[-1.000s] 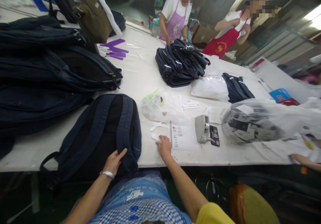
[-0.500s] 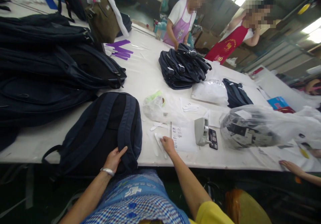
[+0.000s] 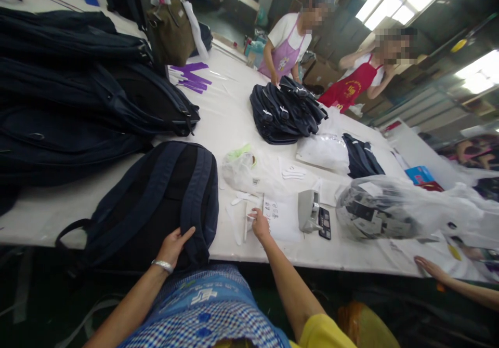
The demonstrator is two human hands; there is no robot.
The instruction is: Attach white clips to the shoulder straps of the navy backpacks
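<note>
A dark navy backpack [image 3: 156,202] lies on the table in front of me, with its shoulder straps facing up. My left hand [image 3: 174,246] grips it near the lower end of the right-hand strap, thumb on top; the other fingers are partly hidden. To the right, my right hand [image 3: 260,224] pinches a thin white strip [image 3: 246,224] just above the tabletop. Another pale strip [image 3: 235,228] lies to its left, and more white strips [image 3: 245,197] lie just beyond my fingers. A sheet of paper with handwriting [image 3: 283,215] is beside my right hand.
Navy backpacks [image 3: 78,104] are piled at left. A grey device [image 3: 309,210] and a black phone-like object [image 3: 324,223] stand right of the paper, before a clear plastic bag [image 3: 374,208]. Two co-workers stand across the table [image 3: 230,109]; another person's hand [image 3: 427,266] rests at right.
My right hand has lifted the white strip slightly and turned it more upright. My left hand stays on the backpack. The view has shifted a little.
</note>
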